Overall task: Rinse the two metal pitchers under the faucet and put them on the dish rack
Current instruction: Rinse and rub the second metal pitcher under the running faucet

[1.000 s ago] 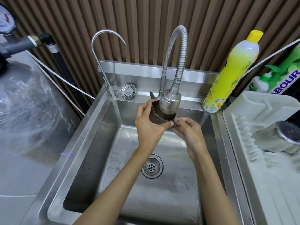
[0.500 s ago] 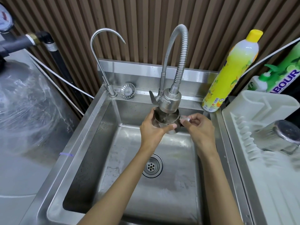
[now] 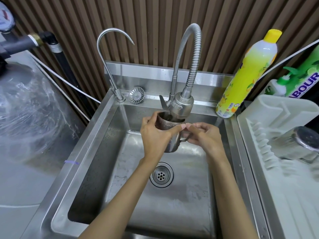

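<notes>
The sink ledge (image 3: 203, 102) bears a strainer (image 3: 136, 94) and yellow bottle (image 3: 245, 80); the dish rack (image 3: 276, 114) holds a pitcher (image 3: 293, 145).

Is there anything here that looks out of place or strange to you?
Only small things. A loose strainer basket sits on the sink's back ledge, not in the drain. The pitcher on the dish rack seems to lie on its side.

The first pitcher (image 3: 167, 124), a small steel jug with faint marks on its dark wall, is held mouth-up above the sink (image 3: 96, 152), its rim just under the spray head of the faucet (image 3: 181, 106). The left hand (image 3: 155, 135) wraps its body and the right hand (image 3: 205, 137) pinches its handle. The second pitcher (image 3: 296, 144) lies on its side on the white dish rack (image 3: 284, 114) at the right, its round base facing the camera.
</notes>
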Motion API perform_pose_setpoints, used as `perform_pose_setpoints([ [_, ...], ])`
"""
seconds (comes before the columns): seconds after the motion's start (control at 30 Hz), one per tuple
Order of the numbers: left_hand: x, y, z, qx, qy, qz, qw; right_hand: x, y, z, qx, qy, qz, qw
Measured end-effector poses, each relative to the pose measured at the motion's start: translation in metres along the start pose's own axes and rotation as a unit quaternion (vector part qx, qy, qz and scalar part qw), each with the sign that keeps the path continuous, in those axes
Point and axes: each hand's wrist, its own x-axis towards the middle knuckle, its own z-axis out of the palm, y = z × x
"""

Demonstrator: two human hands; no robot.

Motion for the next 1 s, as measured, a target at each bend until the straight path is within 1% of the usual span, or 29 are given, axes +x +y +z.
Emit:
perform_pose_setpoints([
  [0.1, -0.001, -0.008, 0.003, -0.033, -0.055, -0.052, 0.997, -0.002, -0.004, -0.008, -0.102, 0.05, -0.037, 0.993],
  [0.17, -0.001, -0.012, 0.006, -0.085, -0.097, -0.089, 0.988, -0.006, -0.009, -0.011, -0.158, 0.076, -0.072, 0.982],
  [0.23, 0.0, -0.015, 0.011, -0.141, -0.127, -0.112, 0.975, -0.009, -0.013, -0.012, -0.185, 0.09, -0.1, 0.973],
  [0.27, 0.001, -0.015, 0.013, -0.16, -0.132, -0.11, 0.972, -0.009, -0.013, -0.013, -0.178, 0.091, -0.108, 0.974],
  [0.33, 0.003, -0.011, 0.019, -0.177, -0.122, -0.08, 0.973, -0.007, -0.009, -0.015, -0.111, 0.086, -0.104, 0.985],
  [0.4, 0.005, -0.006, 0.023, -0.179, -0.098, -0.039, 0.978, -0.004, -0.006, -0.015, -0.012, 0.063, -0.079, 0.995],
  [0.53, 0.007, 0.006, 0.018, -0.131, -0.035, 0.034, 0.99, 0.0, 0.001, -0.005, 0.135, -0.019, -0.035, 0.99],
  [0.6, 0.006, 0.009, 0.013, -0.091, -0.01, 0.051, 0.994, 0.0, 0.007, 0.0, 0.184, -0.051, -0.017, 0.981],
  [0.67, 0.005, 0.011, 0.008, -0.056, 0.004, 0.052, 0.997, 0.0, 0.011, 0.003, 0.189, -0.061, -0.007, 0.98],
  [0.77, 0.003, 0.009, 0.0, -0.031, 0.009, 0.032, 0.999, -0.003, 0.008, 0.003, 0.124, -0.051, -0.011, 0.991],
  [0.87, 0.002, 0.003, -0.003, -0.046, -0.017, -0.039, 0.998, -0.002, 0.003, -0.001, 0.013, -0.018, -0.032, 0.999],
  [0.97, -0.001, -0.004, 0.0, -0.076, -0.062, -0.098, 0.99, 0.001, -0.003, -0.008, -0.144, 0.04, -0.059, 0.987],
  [1.0, -0.001, -0.006, 0.002, -0.087, -0.08, -0.115, 0.986, 0.001, -0.006, -0.01, -0.177, 0.055, -0.066, 0.98],
])
